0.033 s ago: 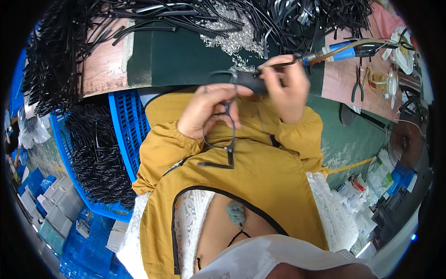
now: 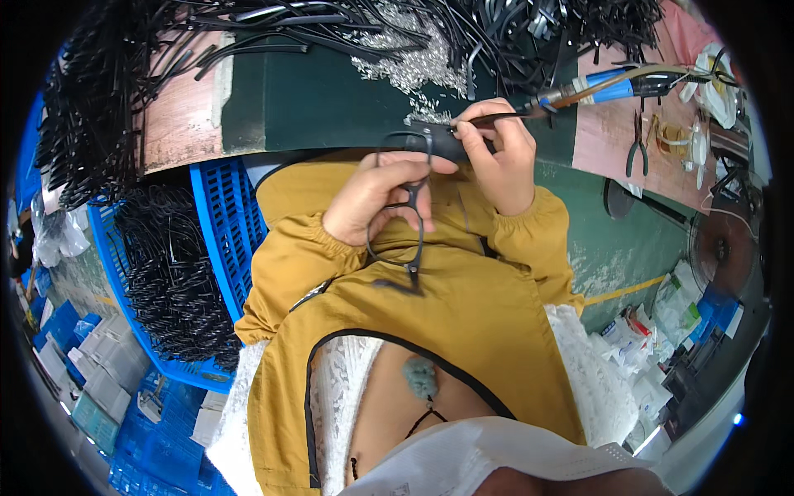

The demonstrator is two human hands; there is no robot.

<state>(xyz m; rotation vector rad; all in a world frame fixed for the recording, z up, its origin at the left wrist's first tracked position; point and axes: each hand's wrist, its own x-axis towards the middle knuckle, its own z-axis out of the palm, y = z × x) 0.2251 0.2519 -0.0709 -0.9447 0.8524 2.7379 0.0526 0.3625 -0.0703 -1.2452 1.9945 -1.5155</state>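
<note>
My left hand [image 2: 376, 190] is closed on a dark glasses frame [image 2: 418, 223], held upright over my lap with one rim above the other. From its lower end a folded temple [image 2: 397, 286] sticks out, blurred by motion. My right hand [image 2: 503, 157] pinches a loose black temple [image 2: 496, 117], its tip pointing right and its other end close to the frame's upper corner. Whether the two touch I cannot tell. A black block [image 2: 451, 149] at the table edge sits between and behind my hands.
Small clear pieces [image 2: 413, 70] lie heaped on the green tabletop [image 2: 331, 103]. Piles of black temples [image 2: 529, 33] surround them. A blue electric screwdriver [image 2: 608, 87] and pliers [image 2: 636, 153] are at the right. A blue basket [image 2: 217, 248] of black parts stands left of my lap.
My right hand has moved slightly left with the temple. My left hand and the glasses frame have shifted a little to the right, and the folded temple has swung.
</note>
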